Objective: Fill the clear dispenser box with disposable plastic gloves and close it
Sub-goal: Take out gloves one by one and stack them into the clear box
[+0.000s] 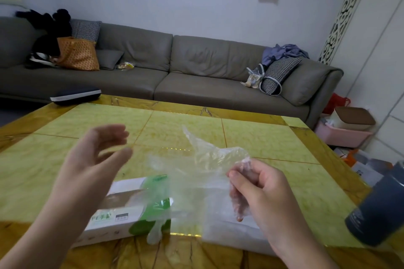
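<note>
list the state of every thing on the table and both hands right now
left hand: open, raised over the table, holding nothing
right hand: pinching a bunch of clear gloves
plastic gloves: crumpled, lifted, trailing down over the boxes
green and white carton: lying flat, top torn open
clear dispenser box: on the table, mostly hidden; lid state unclear
dark cup: tilted in view at the right edge

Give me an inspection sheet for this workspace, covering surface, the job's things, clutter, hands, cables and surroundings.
Surface: yellow-green tiled table with a brown border.
Job's things: bunch of clear plastic gloves held up above the table; white-and-green glove carton lying on the table; clear dispenser box under the gloves, state hard to tell.
Clutter: dark cup at the table's right edge.
Hands: right hand pinches the gloves; left hand open, blurred, holding nothing.
Cables: nothing seen.
Surroundings: grey sofa with bags, cushions and clothes; pink bin on the floor.
</note>
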`<state>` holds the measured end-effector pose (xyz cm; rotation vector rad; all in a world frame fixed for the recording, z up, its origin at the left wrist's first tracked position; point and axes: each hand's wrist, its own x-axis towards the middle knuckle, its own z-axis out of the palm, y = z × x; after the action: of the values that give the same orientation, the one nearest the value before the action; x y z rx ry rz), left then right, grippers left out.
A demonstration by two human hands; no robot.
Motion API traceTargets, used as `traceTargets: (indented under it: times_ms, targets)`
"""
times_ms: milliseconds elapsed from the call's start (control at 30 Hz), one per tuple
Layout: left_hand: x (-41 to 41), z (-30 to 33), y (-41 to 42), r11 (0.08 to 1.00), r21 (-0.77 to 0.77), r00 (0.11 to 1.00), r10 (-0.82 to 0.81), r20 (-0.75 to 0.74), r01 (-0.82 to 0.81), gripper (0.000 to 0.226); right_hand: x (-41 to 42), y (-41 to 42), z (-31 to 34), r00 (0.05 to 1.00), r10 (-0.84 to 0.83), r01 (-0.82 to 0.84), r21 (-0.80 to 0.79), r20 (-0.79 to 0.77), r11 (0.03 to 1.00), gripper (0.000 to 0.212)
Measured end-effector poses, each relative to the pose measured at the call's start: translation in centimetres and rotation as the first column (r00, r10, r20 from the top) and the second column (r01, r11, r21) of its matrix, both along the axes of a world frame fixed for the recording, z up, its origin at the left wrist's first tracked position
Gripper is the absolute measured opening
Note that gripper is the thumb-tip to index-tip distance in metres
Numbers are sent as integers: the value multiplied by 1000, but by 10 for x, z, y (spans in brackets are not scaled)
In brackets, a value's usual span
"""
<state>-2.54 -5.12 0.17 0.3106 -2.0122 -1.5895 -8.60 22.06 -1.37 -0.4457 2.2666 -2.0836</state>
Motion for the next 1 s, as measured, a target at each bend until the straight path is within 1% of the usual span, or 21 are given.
traceTargets:
  times_ms: [33,67,100,133,167,200,233,267,300,333,367,500,600,667,733,767,867,933,1000]
  targets:
    - [2,5,7,989,-144,1000,-20,-1,20,42,2,-2,0,999,39,-39,19,-32,999,19]
    - [2,7,15,964,-256,997,-59,55,71,55,4,-4,-1,996,75,-73,44,-55,996,23]
    - [1,6,23,936,-331,988,-79,135,120,66,6,-7,-2,992,106,-101,72,-71,992,25]
    - [-2,3,31,917,-366,975,-86,205,158,72,7,-8,-4,988,129,-121,96,-81,988,26]
    - [-4,0,37,917,-346,958,-109,264,199,73,9,-10,-5,986,146,-136,114,-84,984,25]
    - [-6,-2,42,939,-253,946,-156,285,232,66,10,-11,-7,984,158,-147,130,-82,981,24]
    - [-8,-5,43,966,-96,942,-209,264,241,54,11,-13,-8,983,170,-158,146,-75,977,22]
    - [-12,-7,42,968,89,946,-247,211,233,38,12,-14,-9,982,179,-167,157,-66,973,19]
    - [-14,-9,40,949,239,955,-247,164,205,24,12,-15,-9,982,182,-171,157,-57,973,17]
    - [-15,-11,36,922,340,964,-238,122,185,17,12,-16,-10,983,179,-169,153,-51,974,17]
    - [-14,-12,32,905,388,968,-231,97,177,14,12,-16,-10,984,172,-164,147,-44,975,19]
    - [-10,-10,22,891,422,978,-204,41,168,18,10,-13,-8,987,163,-161,111,-12,981,23]
    - [-7,-10,22,866,469,981,-195,-9,176,26,9,-11,-5,982,186,-187,101,21,977,19]
    - [-6,-12,26,866,454,972,-233,-7,211,18,9,-10,-4,978,207,-208,137,20,968,15]
    - [-6,-11,32,870,430,964,-266,-4,242,11,9,-11,-5,983,182,-180,164,4,970,21]
    - [-7,-11,34,873,425,964,-265,0,240,12,8,-11,-7,988,154,-152,148,0,977,24]
    - [-9,-13,36,874,433,970,-241,-12,222,30,8,-10,-7,995,96,-98,69,31,993,32]
    - [-9,-12,36,901,353,957,-286,42,254,46,7,-9,-5,993,97,-99,29,64,995,34]
    - [-9,-7,44,903,205,889,-415,194,377,50,6,-4,0,992,96,-96,-4,84,995,32]
